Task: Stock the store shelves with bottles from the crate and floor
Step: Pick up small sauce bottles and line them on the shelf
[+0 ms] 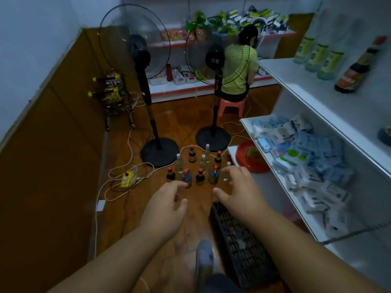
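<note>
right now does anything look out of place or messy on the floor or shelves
The packets on the lower shelf lie in a loose, untidy heap. White cables trail across the floor around the fan bases, beside the upright floor bottles. Nothing looks spilled.

Small shop: white shelves (300, 98) stocked with packaged goods (306, 149).

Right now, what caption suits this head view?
Both open hands, left and right, reach toward bottles on the floor beside a black crate.
</note>
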`<action>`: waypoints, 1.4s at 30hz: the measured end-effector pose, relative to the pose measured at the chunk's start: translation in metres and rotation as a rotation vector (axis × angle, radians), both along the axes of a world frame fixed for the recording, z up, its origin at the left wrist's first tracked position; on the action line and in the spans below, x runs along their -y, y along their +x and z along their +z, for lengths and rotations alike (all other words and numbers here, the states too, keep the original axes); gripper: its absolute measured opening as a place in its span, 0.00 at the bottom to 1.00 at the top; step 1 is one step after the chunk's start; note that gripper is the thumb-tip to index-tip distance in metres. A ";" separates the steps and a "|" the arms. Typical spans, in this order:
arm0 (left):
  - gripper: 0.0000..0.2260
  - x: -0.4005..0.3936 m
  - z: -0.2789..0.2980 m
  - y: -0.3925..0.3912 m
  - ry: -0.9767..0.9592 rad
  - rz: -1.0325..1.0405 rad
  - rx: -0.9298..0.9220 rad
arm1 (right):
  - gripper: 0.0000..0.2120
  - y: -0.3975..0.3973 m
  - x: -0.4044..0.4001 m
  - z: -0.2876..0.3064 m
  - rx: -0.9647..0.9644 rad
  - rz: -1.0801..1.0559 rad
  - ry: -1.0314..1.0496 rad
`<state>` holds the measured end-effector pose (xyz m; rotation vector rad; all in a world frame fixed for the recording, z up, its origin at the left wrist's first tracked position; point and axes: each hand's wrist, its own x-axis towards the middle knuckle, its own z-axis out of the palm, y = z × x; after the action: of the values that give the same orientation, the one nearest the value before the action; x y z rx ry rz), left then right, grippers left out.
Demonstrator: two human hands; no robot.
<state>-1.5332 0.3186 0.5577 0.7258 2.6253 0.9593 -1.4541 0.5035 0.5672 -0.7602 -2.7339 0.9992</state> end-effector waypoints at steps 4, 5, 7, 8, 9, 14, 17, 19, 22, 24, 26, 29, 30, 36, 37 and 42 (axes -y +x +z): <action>0.17 -0.039 -0.021 -0.077 -0.019 -0.043 0.098 | 0.25 -0.089 -0.038 -0.025 0.038 0.049 -0.034; 0.17 -0.048 -0.021 -0.098 -0.030 -0.054 0.128 | 0.25 -0.112 -0.046 -0.027 0.057 0.052 -0.036; 0.18 -0.063 -0.021 -0.139 -0.041 -0.058 0.172 | 0.25 -0.156 -0.061 -0.031 0.087 0.068 -0.038; 0.17 -0.068 -0.021 -0.158 -0.038 -0.056 0.186 | 0.25 -0.174 -0.066 -0.033 0.096 0.077 -0.041; 0.16 -0.074 -0.021 -0.177 -0.037 -0.055 0.203 | 0.25 -0.194 -0.071 -0.035 0.106 0.077 -0.052; 0.13 -0.091 -0.040 -0.275 -0.043 -0.047 0.297 | 0.22 -0.289 -0.097 -0.057 0.158 0.060 -0.093; 0.13 -0.104 -0.070 -0.336 -0.082 -0.095 0.347 | 0.20 -0.341 -0.112 -0.084 0.177 -0.010 -0.098; 0.12 -0.120 -0.094 -0.381 -0.118 -0.154 0.373 | 0.19 -0.370 -0.121 -0.107 0.204 -0.091 -0.109; 0.12 -0.143 -0.126 -0.446 -0.175 -0.237 0.368 | 0.19 -0.408 -0.130 -0.142 0.250 -0.168 -0.108; 0.11 -0.157 -0.148 -0.478 -0.230 -0.304 0.359 | 0.18 -0.428 -0.134 -0.168 0.303 -0.219 -0.139; 0.10 -0.172 -0.177 -0.501 -0.295 -0.360 0.321 | 0.17 -0.446 -0.138 -0.198 0.364 -0.252 -0.177; 0.10 -0.198 -0.242 -0.524 -0.347 -0.423 0.203 | 0.17 -0.468 -0.146 -0.257 0.460 -0.227 -0.103; 0.08 -0.206 -0.265 -0.528 -0.353 -0.447 0.175 | 0.17 -0.473 -0.150 -0.277 0.496 -0.212 -0.074; 0.10 -0.232 -0.385 -0.519 -0.388 -0.415 0.277 | 0.18 -0.489 -0.183 -0.429 0.682 -0.160 -0.107; 0.11 -0.232 -0.412 -0.515 -0.423 -0.397 0.344 | 0.19 -0.491 -0.188 -0.456 0.706 -0.149 -0.116; 0.12 -0.240 -0.534 -0.500 -0.450 -0.327 0.369 | 0.21 -0.501 -0.206 -0.579 0.757 -0.125 -0.107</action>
<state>-2.0331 0.5583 0.0240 0.7439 2.1899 0.3486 -1.9550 0.7096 -0.0118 -1.5823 -3.1745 0.9821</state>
